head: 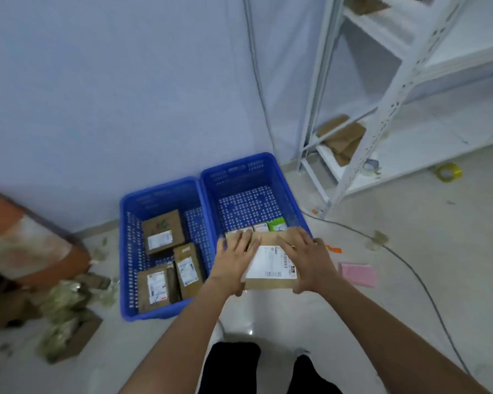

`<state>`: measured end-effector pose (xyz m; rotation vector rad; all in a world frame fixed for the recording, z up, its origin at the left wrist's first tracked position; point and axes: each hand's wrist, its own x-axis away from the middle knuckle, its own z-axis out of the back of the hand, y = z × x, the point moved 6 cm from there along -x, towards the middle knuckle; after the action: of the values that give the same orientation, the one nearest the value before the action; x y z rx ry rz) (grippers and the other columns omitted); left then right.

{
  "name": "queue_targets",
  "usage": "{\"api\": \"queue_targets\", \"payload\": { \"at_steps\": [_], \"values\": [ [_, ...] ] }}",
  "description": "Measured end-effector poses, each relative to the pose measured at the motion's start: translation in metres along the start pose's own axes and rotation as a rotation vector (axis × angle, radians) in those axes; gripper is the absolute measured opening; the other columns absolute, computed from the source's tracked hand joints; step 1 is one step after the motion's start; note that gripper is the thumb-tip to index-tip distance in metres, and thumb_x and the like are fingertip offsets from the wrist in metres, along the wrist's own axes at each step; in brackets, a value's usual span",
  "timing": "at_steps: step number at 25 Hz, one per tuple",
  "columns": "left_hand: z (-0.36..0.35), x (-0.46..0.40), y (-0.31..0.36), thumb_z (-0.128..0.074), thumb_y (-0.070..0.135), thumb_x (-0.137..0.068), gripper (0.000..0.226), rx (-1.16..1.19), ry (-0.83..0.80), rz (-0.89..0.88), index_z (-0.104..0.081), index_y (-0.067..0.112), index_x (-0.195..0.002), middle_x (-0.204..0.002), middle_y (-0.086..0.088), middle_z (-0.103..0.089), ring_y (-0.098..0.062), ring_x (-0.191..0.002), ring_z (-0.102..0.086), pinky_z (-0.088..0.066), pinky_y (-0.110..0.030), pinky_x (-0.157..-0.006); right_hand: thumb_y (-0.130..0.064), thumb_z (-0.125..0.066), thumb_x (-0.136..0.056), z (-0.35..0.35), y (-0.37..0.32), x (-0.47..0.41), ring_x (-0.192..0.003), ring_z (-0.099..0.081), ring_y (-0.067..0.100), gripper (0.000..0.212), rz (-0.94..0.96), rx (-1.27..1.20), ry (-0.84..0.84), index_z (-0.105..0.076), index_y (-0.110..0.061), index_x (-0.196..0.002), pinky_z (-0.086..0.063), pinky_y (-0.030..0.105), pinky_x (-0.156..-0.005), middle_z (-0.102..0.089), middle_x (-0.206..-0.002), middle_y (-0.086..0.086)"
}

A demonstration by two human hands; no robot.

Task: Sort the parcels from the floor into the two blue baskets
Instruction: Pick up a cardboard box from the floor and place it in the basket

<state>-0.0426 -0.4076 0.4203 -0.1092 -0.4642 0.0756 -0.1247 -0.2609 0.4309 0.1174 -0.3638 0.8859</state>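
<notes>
Left hand [234, 258] and right hand [306, 255] grip labelled cardboard parcel [269, 264] between them, long axis pointing away; right blue basket [239, 169] directly beyond hands.

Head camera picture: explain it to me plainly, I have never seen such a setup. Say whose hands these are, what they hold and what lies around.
There is no machine here. A camera worn on a person's head looks down at their own bare arms. The left hand and right hand hold a brown cardboard parcel with a white label over the right blue plastic basket. The left blue plastic basket holds three similar labelled parcels. A white metal shelf rack stands to the right; a pink flat packet lies on the floor.
</notes>
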Motion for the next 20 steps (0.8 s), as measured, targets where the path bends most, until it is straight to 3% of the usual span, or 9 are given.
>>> {"api": "queue_targets", "payload": {
  "at_steps": [4, 9, 15, 20],
  "values": [
    [-0.004, 0.064, -0.081, -0.085, 0.047, -0.056, 0.139, 0.039, -0.001, 0.145, 0.014, 0.019, -0.151, -0.159, -0.008, 0.011, -0.031, -0.147, 0.004, -0.014, -0.058, -0.113, -0.061, -0.082, -0.054, 0.042, -0.088, -0.03, -0.147, -0.008, 0.032, 0.13, 0.129, 0.101, -0.009, -0.004, -0.03, -0.153, -0.031, 0.051, -0.109, -0.006, -0.159, 0.013],
    [-0.041, 0.127, -0.175, -0.087, 0.043, -0.056, 0.138, 0.104, 0.006, 0.233, 0.01, 0.02, -0.151, -0.159, -0.008, 0.006, -0.031, -0.146, -0.001, -0.018, -0.056, -0.112, -0.056, -0.084, -0.058, 0.056, -0.2, -0.066, -0.149, -0.002, 0.033, 0.133, 0.214, 0.155, -0.052, 0.004, -0.031, -0.154, -0.027, 0.052, -0.113, 0.002, -0.161, 0.013],
    [-0.118, 0.198, -0.287, -0.088, 0.042, -0.058, 0.14, 0.137, -0.117, 0.229, 0.015, 0.02, -0.151, -0.159, -0.008, 0.015, -0.03, -0.147, 0.007, -0.013, -0.056, -0.114, -0.057, -0.084, -0.058, 0.031, -0.348, -0.105, -0.149, 0.0, 0.033, 0.136, 0.264, 0.172, -0.154, 0.01, -0.031, -0.154, -0.025, 0.053, -0.113, 0.005, -0.161, 0.013],
    [-0.151, 0.207, -0.347, -0.089, 0.036, -0.058, 0.141, 0.147, -0.185, 0.152, 0.017, 0.02, -0.151, -0.159, -0.007, 0.017, -0.03, -0.147, 0.01, -0.014, -0.057, -0.114, -0.052, -0.083, -0.058, 0.012, -0.411, -0.128, -0.148, 0.003, 0.034, 0.135, 0.182, 0.123, -0.214, 0.011, -0.032, -0.153, -0.024, 0.054, -0.114, 0.007, -0.16, 0.013]
  ]
}}
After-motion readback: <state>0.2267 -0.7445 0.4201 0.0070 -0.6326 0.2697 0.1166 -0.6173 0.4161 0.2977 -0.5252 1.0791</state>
